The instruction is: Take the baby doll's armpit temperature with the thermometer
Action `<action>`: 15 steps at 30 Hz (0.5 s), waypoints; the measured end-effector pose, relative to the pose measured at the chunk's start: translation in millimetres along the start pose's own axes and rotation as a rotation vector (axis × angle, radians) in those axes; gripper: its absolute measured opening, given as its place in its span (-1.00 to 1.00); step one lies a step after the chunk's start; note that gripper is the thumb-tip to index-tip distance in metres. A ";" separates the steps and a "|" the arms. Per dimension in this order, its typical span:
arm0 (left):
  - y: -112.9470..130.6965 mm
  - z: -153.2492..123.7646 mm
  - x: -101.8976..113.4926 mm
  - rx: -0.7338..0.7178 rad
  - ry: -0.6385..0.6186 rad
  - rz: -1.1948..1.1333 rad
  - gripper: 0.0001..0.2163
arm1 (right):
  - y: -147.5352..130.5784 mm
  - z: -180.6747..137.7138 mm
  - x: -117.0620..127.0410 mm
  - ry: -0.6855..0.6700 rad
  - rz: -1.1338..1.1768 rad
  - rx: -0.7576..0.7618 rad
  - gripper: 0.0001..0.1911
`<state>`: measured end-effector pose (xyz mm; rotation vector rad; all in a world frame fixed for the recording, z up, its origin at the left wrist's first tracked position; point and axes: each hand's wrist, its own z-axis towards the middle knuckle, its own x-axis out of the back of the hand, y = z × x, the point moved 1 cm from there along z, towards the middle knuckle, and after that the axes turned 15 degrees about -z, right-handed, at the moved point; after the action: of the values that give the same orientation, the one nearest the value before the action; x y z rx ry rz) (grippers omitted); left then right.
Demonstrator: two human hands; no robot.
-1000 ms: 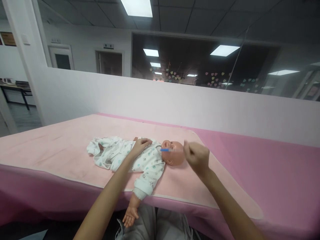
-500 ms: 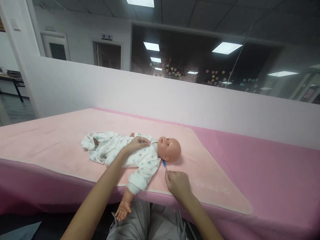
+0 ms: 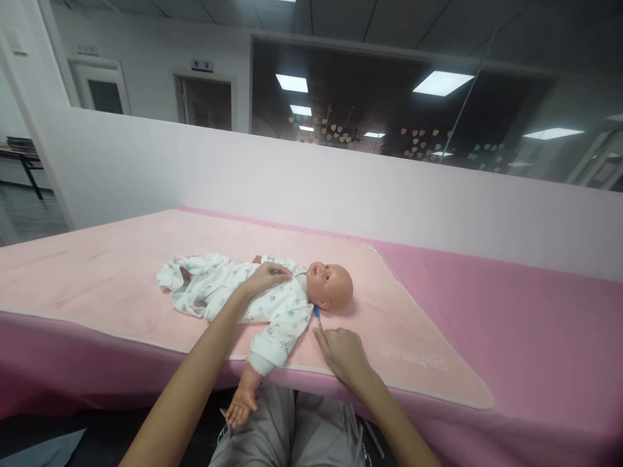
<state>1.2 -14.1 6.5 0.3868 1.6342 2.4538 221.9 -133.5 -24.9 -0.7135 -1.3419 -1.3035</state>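
Note:
A baby doll lies on its back, head to the right, in a white patterned outfit. Across its chest rests my left hand, fingers curled and pressed together at the fabric near the collar; the fingertips are partly hidden. My right hand is closed around a slim stick with a blue end. That blue end points at the gap between the doll's neck and its near shoulder. The doll's near arm hangs over the front edge, palm up.
Under the doll a light pink mat covers part of a darker pink padded table. Behind stands a low white partition with glass above it. My legs are below the front edge. A desk stands far left.
My right hand has shifted slightly up and to the left with the blue-ended stick. The left hand and the doll look much the same; the view has tilted down slightly.

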 end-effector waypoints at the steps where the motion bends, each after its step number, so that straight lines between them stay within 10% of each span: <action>1: 0.2 0.1 0.2 0.000 0.002 0.004 -0.77 | 0.2 0.9 3.5 0.028 0.007 -0.008 -0.44; 10: 4.7 -1.0 0.9 -0.024 -0.111 -0.048 -0.77 | -11.3 76.6 66.5 0.564 0.422 -0.138 -0.71; 15: -3.7 1.9 2.4 0.009 -0.115 -0.115 -0.80 | -45.4 122.1 58.1 0.718 0.781 -0.088 -0.82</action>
<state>-0.5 -10.3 4.1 0.4146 1.5756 2.2973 131.7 -43.1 38.6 -0.6399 -0.3515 -0.8383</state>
